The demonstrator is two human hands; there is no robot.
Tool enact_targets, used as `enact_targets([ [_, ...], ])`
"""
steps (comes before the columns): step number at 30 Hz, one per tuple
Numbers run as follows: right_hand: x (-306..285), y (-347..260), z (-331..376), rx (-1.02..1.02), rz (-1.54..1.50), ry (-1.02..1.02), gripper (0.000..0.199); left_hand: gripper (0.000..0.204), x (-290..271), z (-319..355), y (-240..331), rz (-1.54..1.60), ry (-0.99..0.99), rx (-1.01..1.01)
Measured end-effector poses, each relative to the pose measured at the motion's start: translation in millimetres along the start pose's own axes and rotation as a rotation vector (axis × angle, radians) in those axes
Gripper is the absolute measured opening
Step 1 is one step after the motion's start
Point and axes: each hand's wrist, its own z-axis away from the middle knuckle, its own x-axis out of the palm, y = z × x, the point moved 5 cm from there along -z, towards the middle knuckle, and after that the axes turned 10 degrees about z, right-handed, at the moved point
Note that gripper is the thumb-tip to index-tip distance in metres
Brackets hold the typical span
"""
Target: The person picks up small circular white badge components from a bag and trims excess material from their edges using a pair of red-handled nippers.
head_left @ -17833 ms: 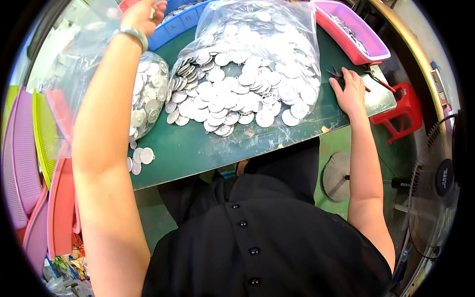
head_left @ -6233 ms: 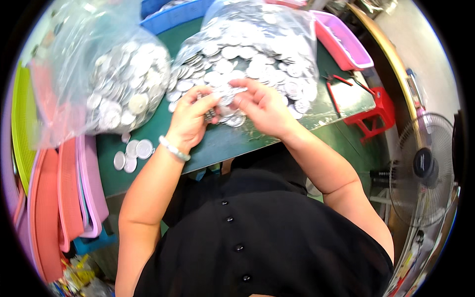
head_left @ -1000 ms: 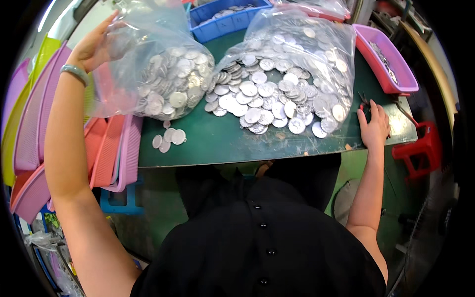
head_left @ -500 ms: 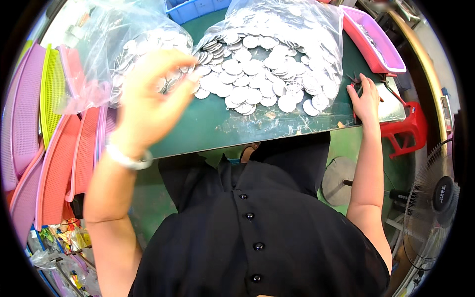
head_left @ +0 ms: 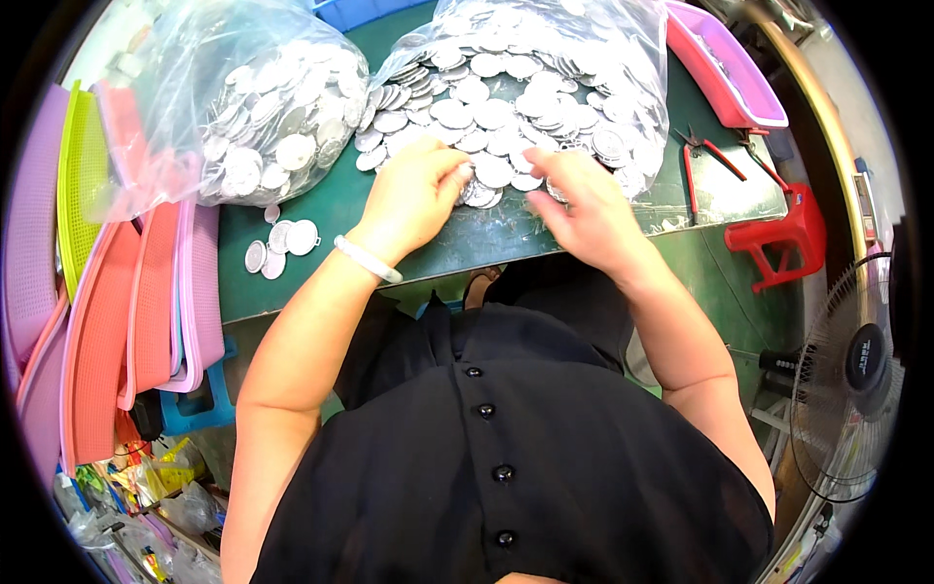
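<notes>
Right hand [head_left: 584, 204] leaves pliers [head_left: 690, 175] for pile of discs [head_left: 491, 115]

Both hands come together at the near edge of a pile of discs, silvery and round, spread on a green table [head_left: 467, 243] below a large clear bag [head_left: 654, 97]. Half a second ago the right hand lay on the red-handled pliers, which now rest uncovered near the table's right corner; its thumb and forefinger are parted, with no disc visible between them, though whether the fingertips touch the pile cannot be told. The left hand [head_left: 413, 195], a blur across the smaller bag [head_left: 175, 117] in that earlier frame, has come to the pile's edge, a pale bracelet [head_left: 368, 259] at its wrist. Its thumb and fingertips nearly meet; whether they grip a disc is unclear. A few loose discs [head_left: 280, 239], then hidden behind the left arm, show beside the smaller bag.
</notes>
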Motion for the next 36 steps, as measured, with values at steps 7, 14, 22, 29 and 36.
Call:
enact_targets([
  [7,35.5,-7.1,-10.1,0.032,-0.018,-0.096,0.047,0.016,-1.6,22.2,-22.9,1.144,0.074,-0.581],
  [14,32.9,1.8,-13.3,0.115,-0.100,0.059,0.039,0.017,-5.7,30.7,-13.8,1.357,0.089,-0.635],
  [22,39.7,20.7,-16.2,0.722,-1.121,-0.001,0.040,0.006,0.6,40.6,-19.5,1.342,0.105,-0.661],
  [29,43.5,6.1,-16.3,0.745,-1.259,-0.048,0.037,0.023,4.3,43.4,-10.6,1.436,0.114,-0.683],
  [36,48.6,-32.2,-8.0,0.447,-0.948,0.071,0.031,0.030,13.8,52.8,2.2,1.559,0.237,-0.609],
])
